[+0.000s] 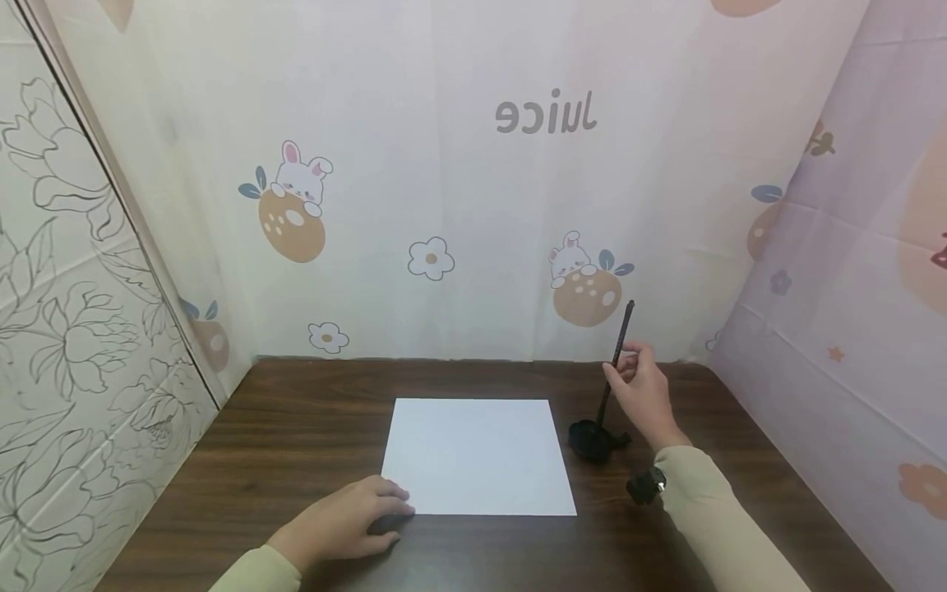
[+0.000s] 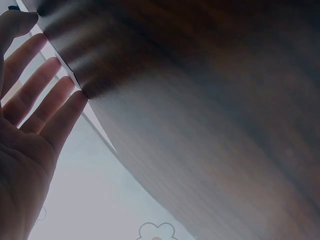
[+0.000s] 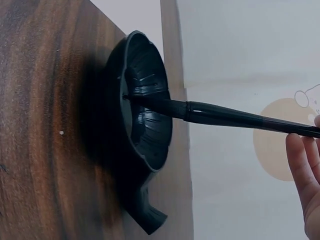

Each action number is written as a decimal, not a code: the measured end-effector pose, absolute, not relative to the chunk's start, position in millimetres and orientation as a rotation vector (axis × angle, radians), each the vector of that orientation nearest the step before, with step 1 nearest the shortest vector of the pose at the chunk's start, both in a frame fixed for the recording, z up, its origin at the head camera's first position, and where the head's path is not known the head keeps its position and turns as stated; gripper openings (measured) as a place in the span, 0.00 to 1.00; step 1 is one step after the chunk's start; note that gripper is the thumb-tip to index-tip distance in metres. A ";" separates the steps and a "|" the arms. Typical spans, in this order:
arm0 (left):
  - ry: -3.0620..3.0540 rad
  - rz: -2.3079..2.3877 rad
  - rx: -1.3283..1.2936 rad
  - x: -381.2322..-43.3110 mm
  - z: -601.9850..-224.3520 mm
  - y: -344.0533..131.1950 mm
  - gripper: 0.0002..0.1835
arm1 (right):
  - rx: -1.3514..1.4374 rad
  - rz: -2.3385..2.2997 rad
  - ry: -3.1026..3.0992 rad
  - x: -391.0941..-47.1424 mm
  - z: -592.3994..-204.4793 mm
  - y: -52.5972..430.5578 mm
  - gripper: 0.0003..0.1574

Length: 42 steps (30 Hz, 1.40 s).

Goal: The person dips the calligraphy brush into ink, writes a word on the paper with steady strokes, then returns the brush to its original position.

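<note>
Fingers (image 3: pixel 298 156) of the right hand (image 1: pixel 645 396): pinched on the handle of one long black brush (image 3: pixel 225 116). Brush stands nearly upright, its top leaning slightly to the right; the handle end projects above the fingers, the bristles hang below them, set down inside the dish. Dish (image 1: pixel 588 445), black, fluted inner wall, short spout-like handle; sits on the surface below the right hand's fingers, just beside the paper's right edge.

Paper (image 1: pixel 477 456), one white sheet, lying flat on the surface between the two hands. Left hand (image 1: pixel 349 520): fingers extended, a little apart, tips resting at the sheet's near left corner; well apart from brush and dish.

Surface (image 1: pixel 311 415): dark brown, wood-grained. Sleeves (image 1: pixel 713 506): pale, on both arms. Backdrop (image 1: pixel 444 156): white cloth printed with rabbits, fruit, flowers and a mirrored "Juice".
</note>
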<state>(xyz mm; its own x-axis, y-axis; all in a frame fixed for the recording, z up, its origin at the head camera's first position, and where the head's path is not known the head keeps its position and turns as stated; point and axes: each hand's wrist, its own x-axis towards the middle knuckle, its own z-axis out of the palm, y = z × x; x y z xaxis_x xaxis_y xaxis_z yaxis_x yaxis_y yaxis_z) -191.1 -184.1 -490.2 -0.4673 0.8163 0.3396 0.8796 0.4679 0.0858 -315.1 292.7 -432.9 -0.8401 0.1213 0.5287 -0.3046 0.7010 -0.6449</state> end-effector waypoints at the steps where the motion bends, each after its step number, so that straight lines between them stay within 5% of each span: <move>1: -2.464 -0.366 -1.457 -191.4 -490.2 -184.1 0.15 | 0.140 1.028 -2.360 -315.8 -434.3 292.9 0.30; 42: -2.484 -0.376 -1.461 -191.9 -489.1 -183.3 0.15 | 0.044 1.091 -2.324 -320.3 -435.0 307.6 0.26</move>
<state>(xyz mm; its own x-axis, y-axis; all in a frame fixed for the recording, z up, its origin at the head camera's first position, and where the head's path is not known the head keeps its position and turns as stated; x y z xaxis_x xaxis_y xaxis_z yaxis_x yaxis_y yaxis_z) -191.9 -183.3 -489.1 -0.4738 0.8174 0.3276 0.8778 0.4684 0.1008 -320.3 307.6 -435.0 -0.8395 0.2017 0.5045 -0.2592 0.6673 -0.6982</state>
